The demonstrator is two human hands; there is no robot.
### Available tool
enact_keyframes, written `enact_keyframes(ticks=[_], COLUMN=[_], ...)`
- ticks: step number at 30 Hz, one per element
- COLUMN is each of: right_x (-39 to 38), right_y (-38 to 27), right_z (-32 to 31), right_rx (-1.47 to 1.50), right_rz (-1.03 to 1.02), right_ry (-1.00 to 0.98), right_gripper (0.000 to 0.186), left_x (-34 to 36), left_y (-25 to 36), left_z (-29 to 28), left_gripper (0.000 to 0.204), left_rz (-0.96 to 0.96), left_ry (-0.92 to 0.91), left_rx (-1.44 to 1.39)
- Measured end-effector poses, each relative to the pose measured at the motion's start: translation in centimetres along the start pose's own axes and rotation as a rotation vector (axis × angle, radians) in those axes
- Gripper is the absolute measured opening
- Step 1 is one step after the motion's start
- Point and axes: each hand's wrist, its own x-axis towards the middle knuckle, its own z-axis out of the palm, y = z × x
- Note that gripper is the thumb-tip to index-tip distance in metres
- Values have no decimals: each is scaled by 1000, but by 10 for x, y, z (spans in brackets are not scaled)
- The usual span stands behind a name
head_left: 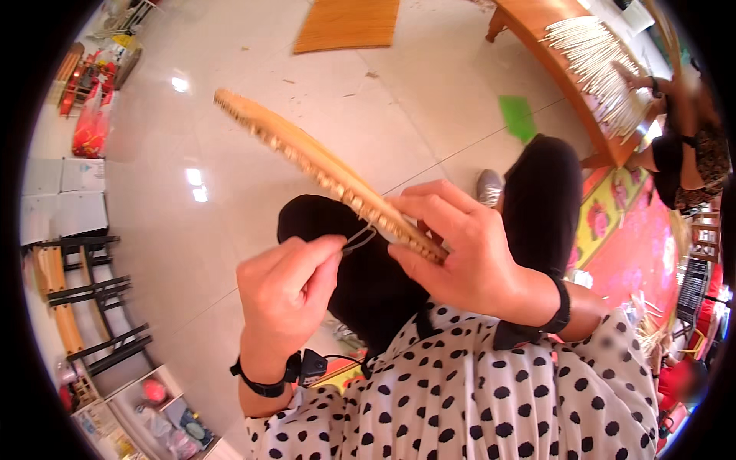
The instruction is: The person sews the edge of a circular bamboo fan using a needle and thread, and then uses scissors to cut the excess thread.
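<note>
A flat, light-brown panel (pixel 307 149), possibly bamboo or wood, is held at a slant above my knees. Its edge faces me and carries a row of small, pale bumps. My right hand (pixel 475 249) grips the near right end, thumb below and fingers over the top. Close to the middle of that edge, a thin pale thread (pixel 362 240) runs from the panel to my left hand (pixel 287 284), where thumb and forefinger pinch it. Whether a needle is in that pinch is too small to tell.
A wooden table (pixel 529 31) at upper right bears many pale sticks (pixel 594 69), with another person's hand on them. On the floor lie a brown mat (pixel 346 27) and a green sheet (pixel 515 116). Black metal frames (pixel 92 291) and an open box (pixel 165 414) stand at left.
</note>
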Motion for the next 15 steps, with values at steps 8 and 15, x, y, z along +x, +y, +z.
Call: enact_keyframes(ticks=[8,15], right_x=[-14,-27], right_y=[25,43], right_z=[12,20], right_rx=[418,564], right_rz=[-109,-179], right_ry=[-404,-411], right_gripper=[61,64], left_x=[-68,-101], left_y=[-1,19], left_z=[-20,-9], left_gripper=[19,14], left_rz=[-145,-254], left_ry=[-49,4], left_rx=[8,87])
